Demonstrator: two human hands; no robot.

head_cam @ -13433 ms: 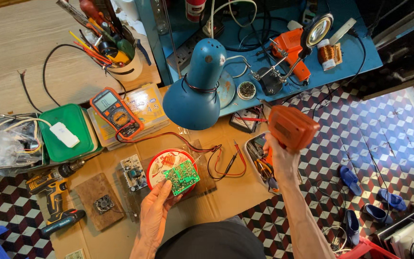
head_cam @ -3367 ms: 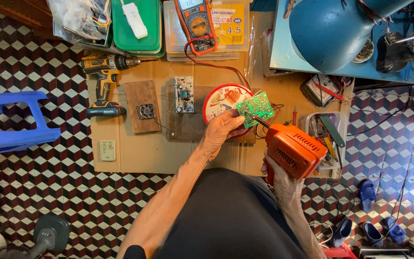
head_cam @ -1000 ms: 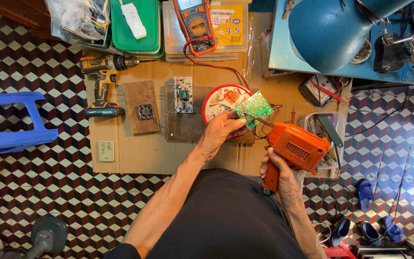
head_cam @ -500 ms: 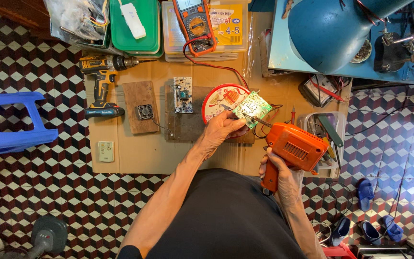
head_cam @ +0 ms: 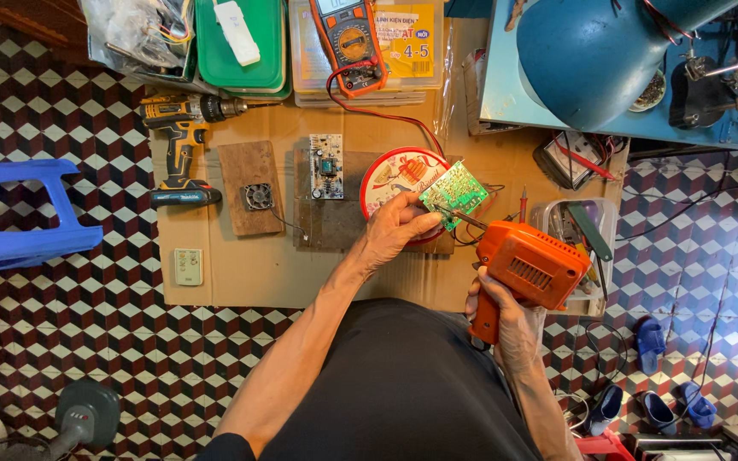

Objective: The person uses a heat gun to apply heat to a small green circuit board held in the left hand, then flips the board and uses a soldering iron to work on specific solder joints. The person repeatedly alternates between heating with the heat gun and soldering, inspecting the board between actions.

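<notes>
We hold a small green circuit board (head_cam: 454, 189) in our left hand (head_cam: 395, 229), the fingers closed on its lower left edge so that it stands tilted above a round red-rimmed tin (head_cam: 397, 177). Our right hand (head_cam: 506, 318) is wrapped tightly around the grip of an orange soldering gun (head_cam: 524, 271), whose thin tip reaches up and left to the lower edge of the board; whether it actually touches we cannot tell. The tin rests partly on a dark wooden board (head_cam: 335, 222) that lies on a sheet of cardboard (head_cam: 241, 273) spread over the checkered tile floor (head_cam: 87, 341). Just left of the tin a smaller pale circuit board (head_cam: 326, 166) lies flat, and further left a brown wooden block (head_cam: 249, 186) carries a small fan. A yellow and black cordless drill (head_cam: 183, 147) lies at the cardboard's left edge, with a small white remote (head_cam: 188, 265) below it. An orange multimeter (head_cam: 350, 38) sits at the top, its red lead curving down toward the tin, beside a green box (head_cam: 241, 51). A blue lamp shade (head_cam: 587, 55) hangs over the blue counter (head_cam: 506, 94) at upper right, and a blue plastic stool (head_cam: 19, 218) stands on the floor at left.
</notes>
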